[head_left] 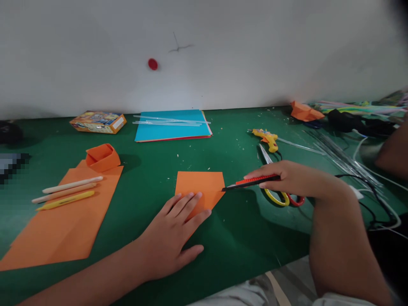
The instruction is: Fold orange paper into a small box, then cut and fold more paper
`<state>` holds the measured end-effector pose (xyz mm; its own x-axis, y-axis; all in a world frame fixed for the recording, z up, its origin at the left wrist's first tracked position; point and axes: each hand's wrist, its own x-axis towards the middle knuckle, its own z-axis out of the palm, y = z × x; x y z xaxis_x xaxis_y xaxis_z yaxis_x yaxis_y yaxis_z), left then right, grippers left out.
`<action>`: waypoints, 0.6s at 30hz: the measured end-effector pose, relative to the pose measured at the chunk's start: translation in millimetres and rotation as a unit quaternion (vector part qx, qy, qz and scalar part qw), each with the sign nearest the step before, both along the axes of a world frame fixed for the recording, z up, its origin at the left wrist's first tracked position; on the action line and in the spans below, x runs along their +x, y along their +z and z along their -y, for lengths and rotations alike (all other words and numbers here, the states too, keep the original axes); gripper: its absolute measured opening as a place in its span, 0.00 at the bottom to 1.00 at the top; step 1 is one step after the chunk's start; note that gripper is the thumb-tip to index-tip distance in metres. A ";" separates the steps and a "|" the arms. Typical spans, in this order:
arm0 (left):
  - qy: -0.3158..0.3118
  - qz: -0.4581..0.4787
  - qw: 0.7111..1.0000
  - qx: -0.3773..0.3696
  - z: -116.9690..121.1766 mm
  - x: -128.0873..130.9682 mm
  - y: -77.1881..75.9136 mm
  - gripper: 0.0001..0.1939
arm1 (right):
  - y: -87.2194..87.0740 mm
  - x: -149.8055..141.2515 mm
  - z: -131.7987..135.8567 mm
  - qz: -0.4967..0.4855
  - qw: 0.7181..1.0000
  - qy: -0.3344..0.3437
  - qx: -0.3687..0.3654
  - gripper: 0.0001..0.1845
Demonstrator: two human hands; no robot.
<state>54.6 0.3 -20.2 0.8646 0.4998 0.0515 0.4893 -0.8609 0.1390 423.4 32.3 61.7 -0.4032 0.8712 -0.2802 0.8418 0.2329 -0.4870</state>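
A folded piece of orange paper (200, 181) lies on the green table, its right side slanting to a point. My left hand (178, 238) rests flat on its lower part, fingers spread, and hides that part. In my right hand (283, 176) is a red and black utility knife (255, 180), held low and almost level. Its tip meets the right edge of the paper, near a crease. Just below my right hand are scissors (276, 198) with yellow and red handles, partly covered by it.
Left, orange sheets (73, 229) carry slim pens (66, 199) and a folded orange box (103, 158). Behind are a card box (98, 122) and blue sheets (172, 132) under clear sticks. A yellow glue gun (267, 139), cables and clear sticks (344, 155) lie right, near another person's arm (393, 148).
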 end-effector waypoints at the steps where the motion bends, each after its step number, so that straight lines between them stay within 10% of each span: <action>1: 0.001 0.000 1.000 0.001 0.1 0.0 -0.3 0.34 | -0.2 0.4 0.2 -0.001 1.000 -0.001 0.001 0.21; 18: -0.002 0.004 1.000 0.009 -1.3 1.4 1.7 0.34 | 3.7 2.7 2.0 0.009 1.000 -0.007 -0.010 0.22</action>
